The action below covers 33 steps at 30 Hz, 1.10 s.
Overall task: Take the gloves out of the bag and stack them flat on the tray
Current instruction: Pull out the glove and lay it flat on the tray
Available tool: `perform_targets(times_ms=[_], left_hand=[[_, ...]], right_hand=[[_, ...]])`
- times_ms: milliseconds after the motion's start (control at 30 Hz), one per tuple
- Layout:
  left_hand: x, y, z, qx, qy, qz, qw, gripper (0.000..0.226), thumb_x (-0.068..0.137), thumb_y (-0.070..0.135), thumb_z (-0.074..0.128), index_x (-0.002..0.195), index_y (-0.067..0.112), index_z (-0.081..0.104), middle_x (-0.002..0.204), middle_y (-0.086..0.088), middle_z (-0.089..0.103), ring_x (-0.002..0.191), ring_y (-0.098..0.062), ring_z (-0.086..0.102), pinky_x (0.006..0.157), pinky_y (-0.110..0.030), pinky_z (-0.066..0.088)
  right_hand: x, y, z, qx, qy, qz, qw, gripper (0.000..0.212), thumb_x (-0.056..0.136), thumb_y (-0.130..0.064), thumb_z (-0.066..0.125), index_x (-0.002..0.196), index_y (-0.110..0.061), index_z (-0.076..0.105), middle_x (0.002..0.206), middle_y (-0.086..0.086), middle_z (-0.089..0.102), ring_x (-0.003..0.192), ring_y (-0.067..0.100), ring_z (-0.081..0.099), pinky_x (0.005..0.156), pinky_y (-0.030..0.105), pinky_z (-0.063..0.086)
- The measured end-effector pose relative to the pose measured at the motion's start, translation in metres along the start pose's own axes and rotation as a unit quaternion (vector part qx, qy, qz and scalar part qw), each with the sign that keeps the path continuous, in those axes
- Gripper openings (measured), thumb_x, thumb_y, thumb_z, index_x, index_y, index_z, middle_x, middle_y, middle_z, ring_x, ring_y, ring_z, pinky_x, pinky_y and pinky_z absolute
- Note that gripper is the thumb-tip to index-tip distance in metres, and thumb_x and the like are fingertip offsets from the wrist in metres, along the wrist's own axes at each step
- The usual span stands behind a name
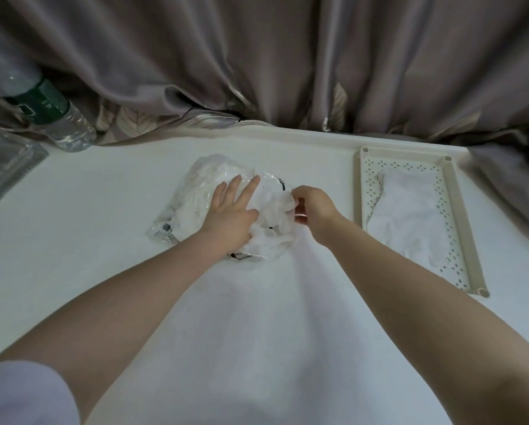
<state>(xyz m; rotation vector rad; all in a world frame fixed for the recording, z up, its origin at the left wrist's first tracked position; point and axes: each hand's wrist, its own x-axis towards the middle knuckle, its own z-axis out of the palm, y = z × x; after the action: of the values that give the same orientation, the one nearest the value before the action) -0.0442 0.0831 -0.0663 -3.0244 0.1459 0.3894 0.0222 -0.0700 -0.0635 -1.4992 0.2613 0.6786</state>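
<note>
A clear plastic bag (195, 185) stuffed with white gloves lies in the middle of the white table. My left hand (231, 211) rests flat on top of the bag, fingers spread, pressing it down. At the bag's right-hand mouth, my right hand (314, 207) pinches a crumpled white glove (277, 210) that sticks partly out of the bag. To the right lies a cream perforated tray (369, 167) with white gloves (410, 216) lying flat in it.
A plastic water bottle with a green label (47, 108) lies at the back left, beside a clear plastic box (2, 167). A grey curtain (257, 56) hangs along the table's far edge and drapes past the tray's right side.
</note>
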Motion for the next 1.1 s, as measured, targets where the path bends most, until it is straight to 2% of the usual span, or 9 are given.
perform_targets(times_ms=[200, 333, 500, 633, 733, 800, 867, 967, 1100], left_hand=[[0.007, 0.003, -0.001, 0.012, 0.004, -0.021, 1.000, 0.033, 0.089, 0.024, 0.059, 0.119, 0.013, 0.049, 0.159, -0.004, -0.011, 0.144, -0.032, -0.012, 0.115, -0.046, -0.008], [0.005, 0.002, 0.000, 0.026, -0.005, -0.028, 0.999, 0.041, 0.091, 0.025, 0.057, 0.127, 0.013, 0.043, 0.158, -0.004, 0.005, 0.145, -0.031, -0.010, 0.115, -0.043, -0.008], [0.000, 0.009, -0.008, 0.005, -0.059, -0.046, 0.997, 0.045, 0.090, 0.031, 0.053, 0.134, 0.023, 0.044, 0.159, -0.002, 0.002, 0.143, -0.030, -0.018, 0.112, -0.050, -0.015], [-0.011, 0.034, -0.026, -0.167, 0.078, -0.048, 0.982, 0.054, 0.085, 0.033, 0.055, 0.136, 0.024, 0.040, 0.153, 0.007, 0.021, 0.145, -0.021, -0.009, 0.112, -0.048, -0.014], [-0.012, 0.052, -0.037, -0.337, 0.139, -0.041, 0.930, 0.062, 0.090, 0.030, 0.056, 0.145, 0.022, 0.027, 0.137, 0.002, 0.044, 0.136, -0.022, 0.030, 0.113, -0.037, 0.014], [-0.009, 0.052, -0.040, -0.414, 0.138, -0.038, 0.899, 0.055, 0.092, 0.027, 0.056, 0.142, 0.023, 0.034, 0.113, -0.003, 0.057, 0.111, -0.025, 0.053, 0.097, -0.030, 0.035], [-0.006, 0.045, -0.039, -0.326, 0.159, -0.038, 0.931, 0.031, 0.093, 0.028, 0.055, 0.122, 0.018, 0.055, 0.095, -0.004, 0.063, 0.097, -0.027, 0.058, 0.086, -0.027, 0.033], [-0.005, 0.034, -0.030, -0.152, 0.170, -0.033, 0.973, 0.026, 0.095, 0.035, 0.051, 0.108, 0.015, 0.061, 0.096, 0.000, 0.065, 0.106, -0.021, 0.053, 0.101, -0.031, 0.018], [-0.007, 0.017, -0.017, -0.061, 0.101, -0.037, 0.992, 0.025, 0.097, 0.032, 0.047, 0.111, 0.018, 0.063, 0.101, 0.002, 0.063, 0.121, -0.017, 0.040, 0.112, -0.040, 0.001]], right_hand=[[-0.006, -0.006, -0.015, 0.264, -0.018, -0.016, 0.964, 0.023, 0.092, -0.012, 0.039, 0.083, -0.005, 0.059, 0.082, 0.008, 0.062, 0.076, 0.021, 0.059, 0.073, 0.029, 0.046], [-0.014, -0.012, -0.030, 0.349, -0.064, -0.023, 0.935, 0.023, 0.093, -0.012, 0.042, 0.089, -0.003, 0.063, 0.088, 0.009, 0.065, 0.084, 0.024, 0.062, 0.085, 0.033, 0.048], [-0.020, -0.014, -0.040, 0.172, -0.059, -0.034, 0.983, 0.027, 0.097, -0.023, 0.051, 0.107, -0.002, 0.064, 0.100, 0.011, 0.067, 0.088, 0.024, 0.065, 0.080, 0.032, 0.051], [-0.029, -0.011, -0.043, 0.061, -0.115, -0.041, 0.991, 0.013, 0.091, -0.018, 0.060, 0.090, -0.006, 0.067, 0.081, 0.006, 0.069, 0.070, 0.018, 0.066, 0.066, 0.028, 0.053], [-0.035, -0.010, -0.042, 0.021, -0.161, -0.038, 0.986, 0.009, 0.090, -0.008, 0.060, 0.088, -0.003, 0.067, 0.078, 0.006, 0.069, 0.066, 0.016, 0.065, 0.060, 0.022, 0.053], [-0.038, -0.011, -0.041, -0.013, -0.193, -0.040, 0.980, 0.013, 0.090, -0.007, 0.059, 0.096, 0.002, 0.068, 0.084, 0.008, 0.069, 0.072, 0.018, 0.066, 0.064, 0.021, 0.052], [-0.042, -0.013, -0.041, -0.045, -0.211, -0.039, 0.976, 0.013, 0.089, -0.005, 0.059, 0.095, -0.006, 0.070, 0.087, 0.006, 0.070, 0.076, 0.016, 0.066, 0.065, 0.020, 0.052], [-0.045, -0.019, -0.043, -0.062, -0.147, -0.035, 0.987, 0.019, 0.088, 0.000, 0.055, 0.085, -0.011, 0.070, 0.078, 0.001, 0.068, 0.072, 0.013, 0.063, 0.066, 0.019, 0.049], [-0.046, -0.028, -0.051, 0.222, -0.049, 0.030, 0.973, 0.013, 0.090, -0.005, 0.054, 0.085, -0.011, 0.064, 0.076, 0.004, 0.065, 0.068, 0.018, 0.061, 0.063, 0.026, 0.052]])
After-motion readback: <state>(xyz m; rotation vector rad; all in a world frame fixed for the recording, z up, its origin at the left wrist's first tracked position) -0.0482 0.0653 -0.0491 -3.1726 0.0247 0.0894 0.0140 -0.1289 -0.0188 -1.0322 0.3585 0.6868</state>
